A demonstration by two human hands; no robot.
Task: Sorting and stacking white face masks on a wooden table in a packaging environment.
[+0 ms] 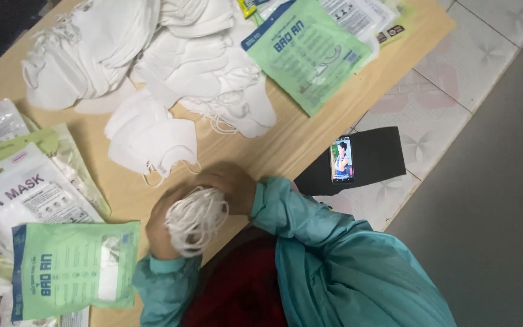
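While both hands meet over the near edge of the worktop (pixel 310 136), they share one bundle of white masks (pixel 196 219). Seen from the head camera, the left hand (pixel 163 225) cups the bundle from the side, its fingers curled shut around the stack. The right hand (pixel 230 184) lies across the top of the same stack, fingers bent down onto it. The bundle's ear loops face the camera as a mass of thin white lines. Teal sleeves (pixel 310 233) cover both arms down to the wrists.

Just beyond the hands, a few loose masks (pixel 152 136) lie fanned out on the wood. Farther back a big heap (pixel 122 42) of white masks spreads across the worktop. A green pouch (pixel 74 269) lies flat just left of the left hand, close to the near edge. Above it, to the left, sit white packets (pixel 22 194), overlapping one another. Another green pouch (pixel 307 51) rests at the far right side of the worktop, partly on top of more packets.

Off the worktop, on the tiled floor (pixel 455 79), a phone (pixel 342 159) with a lit screen lies on a black sheet (pixel 376 154), near the right elbow.
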